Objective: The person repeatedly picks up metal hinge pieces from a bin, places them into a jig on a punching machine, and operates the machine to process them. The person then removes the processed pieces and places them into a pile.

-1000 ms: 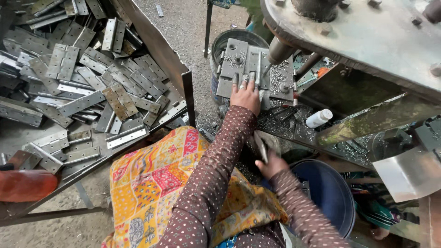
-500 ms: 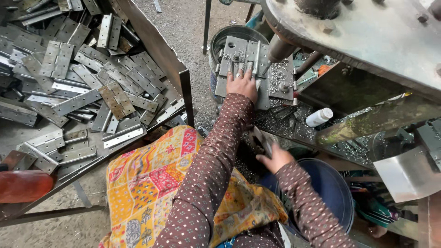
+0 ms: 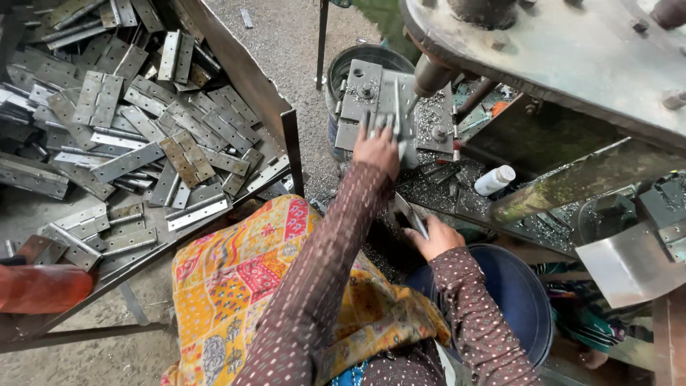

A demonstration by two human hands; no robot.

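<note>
My left hand (image 3: 376,148) reaches forward onto the grey jig plate (image 3: 359,89) under the drill spindle (image 3: 430,73). Its fingers are closed around a thin hinge leaf (image 3: 396,114) that stands on edge on the plate. Lower and to the right, my right hand (image 3: 437,237) grips another flat metal hinge (image 3: 409,213), held tilted above the dark blue tub (image 3: 518,297). Both sleeves are brown with small dots. Metal shavings cover the plate and the ledge around it.
A big metal tray (image 3: 236,61) on the left holds a heap of several grey hinges (image 3: 179,154). A patterned yellow cloth (image 3: 243,279) lies on my lap. A small white bottle (image 3: 494,180) lies on the machine ledge. The drill press table (image 3: 572,50) overhangs at top right.
My left hand stays on the jig plate, fingers shifting on the hinge leaf. My right hand has risen slightly with its hinge, closer to the machine ledge.
</note>
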